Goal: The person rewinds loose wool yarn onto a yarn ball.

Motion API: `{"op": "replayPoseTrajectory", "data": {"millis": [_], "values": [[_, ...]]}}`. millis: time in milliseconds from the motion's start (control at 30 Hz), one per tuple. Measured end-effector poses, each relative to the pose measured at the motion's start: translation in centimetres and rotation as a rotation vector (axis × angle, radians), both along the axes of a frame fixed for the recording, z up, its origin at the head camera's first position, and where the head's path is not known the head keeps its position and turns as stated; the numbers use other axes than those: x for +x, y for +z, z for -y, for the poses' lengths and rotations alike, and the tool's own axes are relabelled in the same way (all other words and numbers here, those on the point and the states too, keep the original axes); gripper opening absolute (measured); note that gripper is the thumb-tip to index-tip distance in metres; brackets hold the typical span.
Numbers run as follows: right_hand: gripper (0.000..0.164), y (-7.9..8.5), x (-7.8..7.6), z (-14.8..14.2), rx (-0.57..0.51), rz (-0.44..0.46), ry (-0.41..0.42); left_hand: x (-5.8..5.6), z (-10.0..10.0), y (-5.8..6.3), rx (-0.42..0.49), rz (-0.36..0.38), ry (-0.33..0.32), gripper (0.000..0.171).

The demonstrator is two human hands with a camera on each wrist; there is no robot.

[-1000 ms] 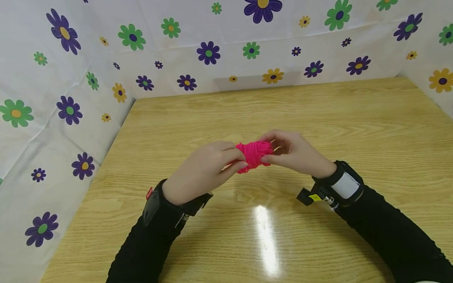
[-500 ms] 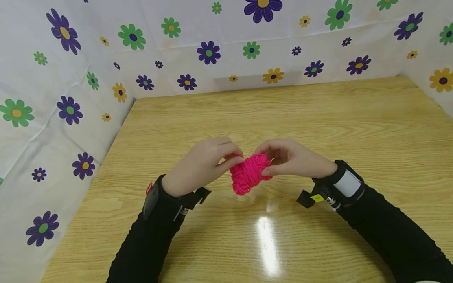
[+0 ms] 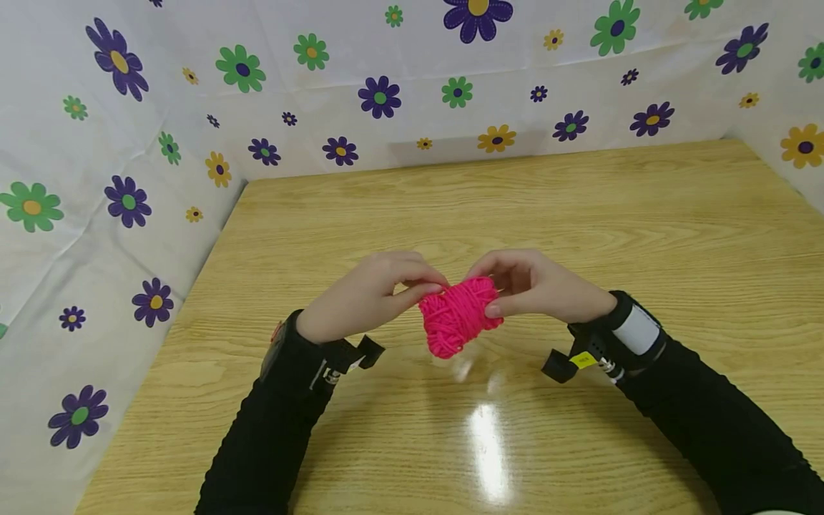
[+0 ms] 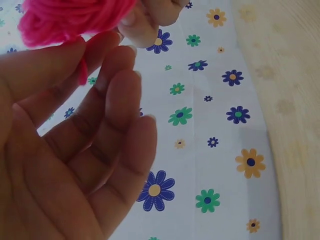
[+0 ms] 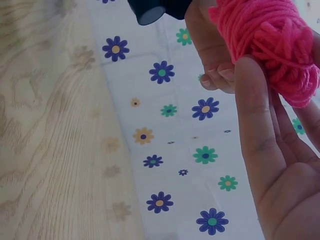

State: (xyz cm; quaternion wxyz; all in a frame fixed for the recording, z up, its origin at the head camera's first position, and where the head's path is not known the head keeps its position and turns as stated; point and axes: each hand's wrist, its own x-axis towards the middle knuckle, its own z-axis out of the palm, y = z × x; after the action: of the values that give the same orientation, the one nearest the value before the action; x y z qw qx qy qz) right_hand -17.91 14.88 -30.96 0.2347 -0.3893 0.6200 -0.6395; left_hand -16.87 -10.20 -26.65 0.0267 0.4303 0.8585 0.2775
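A small skein of bright pink yarn (image 3: 458, 315) is held up above the table, tilted with its left end lower. My right hand (image 3: 537, 290) grips the skein's right end between thumb and fingers; in the right wrist view its thumb (image 5: 252, 110) lies against the wound yarn. At the skein's upper left, my left hand (image 3: 380, 293) pinches a strand of the yarn between thumb and index finger. A short yarn tail (image 4: 83, 72) pokes out below that pinch in the left wrist view, while the other left fingers (image 4: 125, 100) curve loosely.
Beneath both hands lies a light wood-grain table (image 3: 412, 207) with a bright glare streak near the front. A white cloth (image 3: 425, 61) with purple, green and orange flowers stands behind the table and along its sides. Each wrist carries a black camera strap (image 3: 627, 336).
The skein has come lower and tipped, with its left end down. My left fingers have shifted from gripping its left end to pinching a strand at its top left. The right hand keeps hold.
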Motion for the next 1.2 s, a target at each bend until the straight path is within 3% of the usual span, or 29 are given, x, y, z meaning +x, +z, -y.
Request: {"op": "replayPoseTrajectory", "data": {"millis": [200, 333, 533, 633, 733, 833, 967, 1033, 1200], "values": [[0.024, -0.1, 0.1, 0.1, -0.062, -0.005, -0.010, -0.3, -0.2, -0.5, 0.098, 0.032, -0.030, 0.020], [0.023, -0.2, 0.1, 0.1, -0.114, -0.021, -0.046, -0.5, -0.6, -1.0, 0.226, 0.109, -0.020, 0.021], [0.024, -0.1, 0.3, 0.1, -0.176, -0.009, -0.124, -0.2, -1.2, -1.3, 0.395, 0.338, 0.109, 0.025], [0.025, 0.0, 0.3, 0.0, -0.192, 0.000, -0.163, -0.1, -1.5, -1.5, 0.419, 0.367, 0.175, 0.025], [0.025, 0.1, 0.3, 0.0, -0.205, 0.001, -0.192, -0.2, -1.7, -1.7, 0.462, 0.393, 0.196, 0.023], [0.027, 0.2, 0.2, -0.1, -0.193, -0.008, -0.233, -0.2, -1.8, -1.7, 0.537, 0.481, 0.170, 0.025], [0.029, 0.4, 0.0, -0.4, -0.129, -0.027, -0.291, -0.1, -1.8, -1.4, 0.627, 0.678, 0.139, 0.032], [0.028, 0.5, -0.1, -0.5, -0.076, -0.046, -0.319, -0.1, -2.0, -1.4, 0.646, 0.760, 0.158, 0.035], [0.036, 0.6, -0.5, -0.7, 0.085, -0.078, -0.401, -0.4, -2.5, -2.3, 0.594, 0.823, 0.248, 0.034]]}}
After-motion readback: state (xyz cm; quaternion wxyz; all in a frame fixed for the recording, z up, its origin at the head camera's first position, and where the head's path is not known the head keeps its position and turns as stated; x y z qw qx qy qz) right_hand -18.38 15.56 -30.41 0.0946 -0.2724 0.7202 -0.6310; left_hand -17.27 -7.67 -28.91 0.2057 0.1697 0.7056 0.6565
